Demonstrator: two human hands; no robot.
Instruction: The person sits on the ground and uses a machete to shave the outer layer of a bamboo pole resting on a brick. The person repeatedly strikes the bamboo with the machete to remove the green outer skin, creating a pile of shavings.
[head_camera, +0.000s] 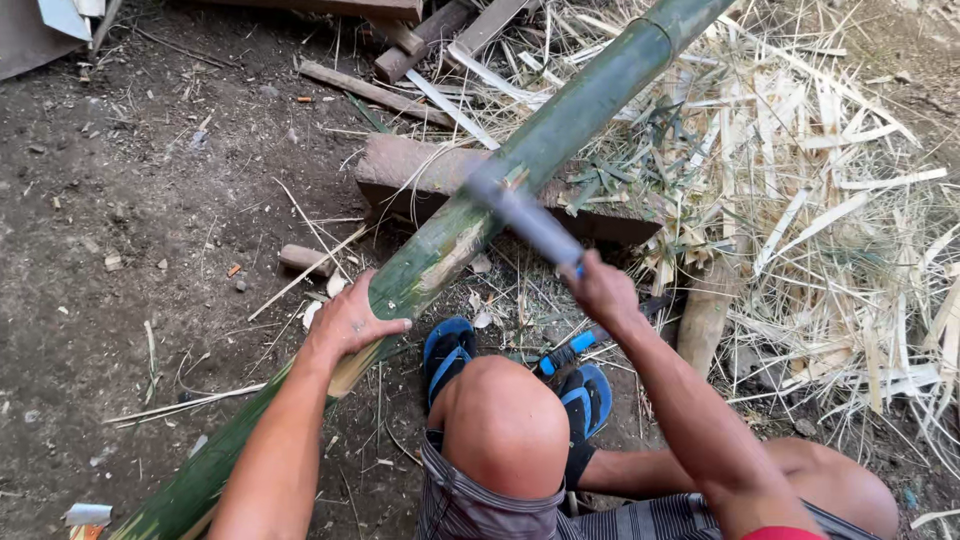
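On the block (420, 175), the bamboo (560, 125) is partly stripped near the left hand (350, 325), fingers wrapped; right hand (600, 290) grips a blurred blade (525, 218), probably mid-cut.

Outdoor bamboo-working yard: bare dirt ground (150, 250) is serving as the floor, pale bamboo shavings (850, 230) are lying heaped at right, and offcut timber pieces (375, 90) are lying scattered around a wooden block (410, 170).

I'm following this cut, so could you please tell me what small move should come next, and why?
Probably draw the blurred grey metal blade down along the long green bamboo pole: the right hand has it at the pole's peeled patch, and the left hand braces the pole on the wooden block.
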